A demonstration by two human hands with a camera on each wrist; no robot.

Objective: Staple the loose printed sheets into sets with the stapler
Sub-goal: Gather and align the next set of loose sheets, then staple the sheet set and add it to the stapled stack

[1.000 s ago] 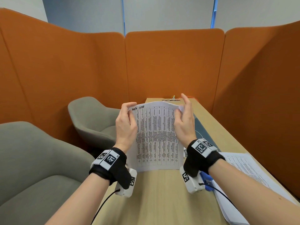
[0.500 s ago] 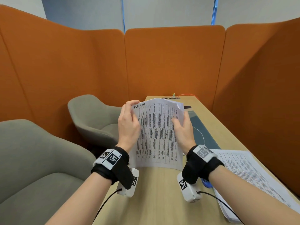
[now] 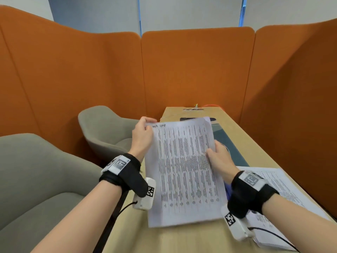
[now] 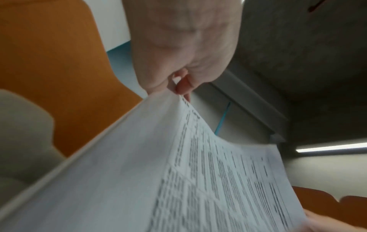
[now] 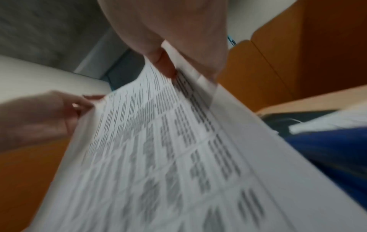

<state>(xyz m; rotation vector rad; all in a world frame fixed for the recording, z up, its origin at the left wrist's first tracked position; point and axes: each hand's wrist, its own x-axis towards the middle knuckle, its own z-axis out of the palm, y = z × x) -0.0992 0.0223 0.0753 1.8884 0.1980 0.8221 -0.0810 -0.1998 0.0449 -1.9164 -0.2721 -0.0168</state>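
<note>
A thin set of printed sheets [image 3: 184, 170] [image 4: 198, 180] [image 5: 158, 149], covered in table text, is held tilted over the wooden table [image 3: 182, 240]. My left hand [image 3: 143, 136] [image 4: 178, 84] pinches its top left corner. My right hand [image 3: 218, 156] [image 5: 168, 67] grips its right edge about halfway up, thumb on the printed face. A blue object [image 3: 227, 189] [image 5: 337, 153], possibly the stapler, shows only as a sliver between the sheets and my right wrist.
A stack of printed sheets [image 3: 284, 189] lies on the table to the right. A dark mat [image 3: 231, 148] and a phone [image 3: 186, 119] lie further back. Grey chairs [image 3: 105, 128] stand left of the table. Orange partition panels [image 3: 197, 70] enclose the booth.
The sheets have dropped from upright to a flatter tilt and come closer. My right hand slid down from the top corner to the middle of the right edge. The left stays at the top corner.
</note>
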